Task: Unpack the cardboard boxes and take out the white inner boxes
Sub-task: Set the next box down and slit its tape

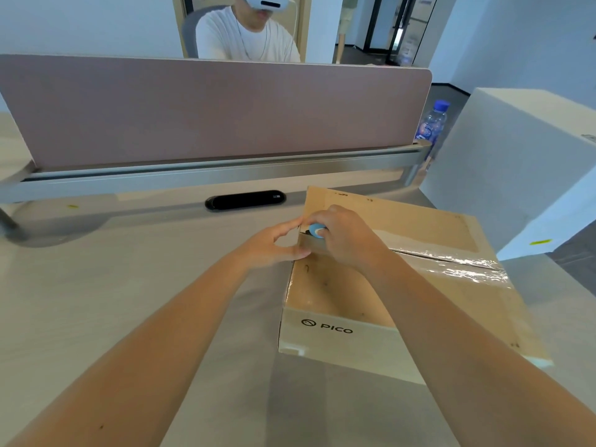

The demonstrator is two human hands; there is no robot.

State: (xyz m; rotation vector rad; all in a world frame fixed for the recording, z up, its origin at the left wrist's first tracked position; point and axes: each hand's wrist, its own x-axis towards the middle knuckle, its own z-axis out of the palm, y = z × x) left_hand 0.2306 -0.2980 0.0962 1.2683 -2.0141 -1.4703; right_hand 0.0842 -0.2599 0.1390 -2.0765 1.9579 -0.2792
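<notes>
- Right hand (342,235) is gripping a small blue cutter (316,230), fingers curled round it, at the left end of the taped seam (451,256).
- Left hand (277,245) is pressing the cardboard box (371,295) at its left edge, fingers straight and spread, holding nothing.
- Seam is running from the cutter toward 4 o'clock, so the cut likely goes that way.
- Box is sitting on the tabletop (129,269), still shut.
- One cardboard box, one cutter, and one big white box (516,162) at 2 o'clock.

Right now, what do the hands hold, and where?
The right hand grips a blue-handled cutter by its handle; the left hand steadies the cardboard box edge.
</notes>
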